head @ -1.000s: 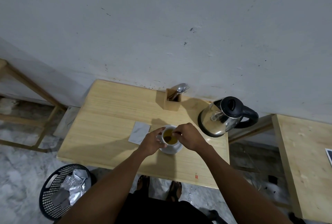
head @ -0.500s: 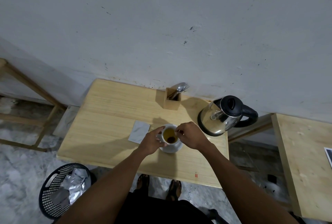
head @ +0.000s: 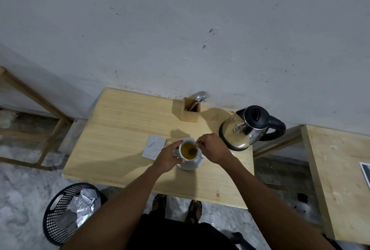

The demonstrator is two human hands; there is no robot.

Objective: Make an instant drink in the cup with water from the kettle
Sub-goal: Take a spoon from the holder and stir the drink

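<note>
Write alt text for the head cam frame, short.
Seen from above, a person's right hand stirs a yellowish drink with a spoon in a white cup on a saucer, while the left hand steadies the cup. On the wooden table are a silver sachet, a cutlery holder and a steel kettle.

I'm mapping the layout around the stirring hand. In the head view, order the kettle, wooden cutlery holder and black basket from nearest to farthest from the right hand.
From the right hand:
1. Kettle, just to its right.
2. Wooden cutlery holder, behind, by the wall.
3. Black basket, on the floor, far left.
</note>
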